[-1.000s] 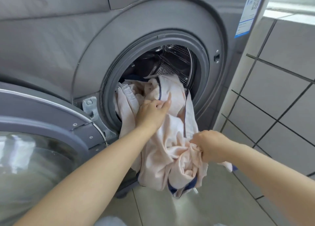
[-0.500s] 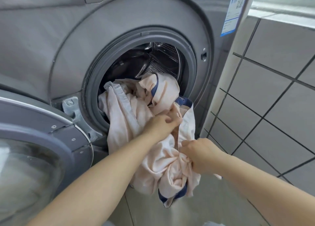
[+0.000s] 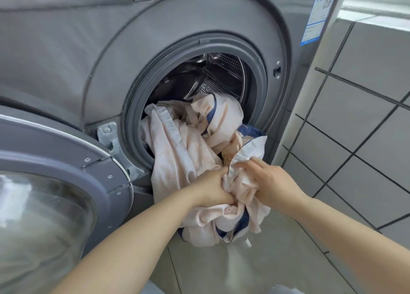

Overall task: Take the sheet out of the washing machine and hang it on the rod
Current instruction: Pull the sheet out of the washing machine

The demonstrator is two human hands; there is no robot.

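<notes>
Gripping a bunched pale pink sheet (image 3: 177,151) with dark blue edging, a person's two bare hands meet just in front of the open porthole of a grey washing machine (image 3: 93,56), seen from the head camera. The left hand (image 3: 214,188) has its fingers curled into a fold on the sheet's left side; the right hand (image 3: 271,183), just beside it, closes over a crumpled ridge, thumb pressing a pale corner. Between and below both hands the fabric hangs in a loose bundle towards the floor, while its upper part trails back over the rubber door seal (image 3: 135,107) into the steel drum (image 3: 219,81). The round glass door (image 3: 51,196) stands swung open at left. Grey wall tiles (image 3: 363,120) fill the right, and a blue-and-white label (image 3: 319,12) sits on the machine's upper corner.
</notes>
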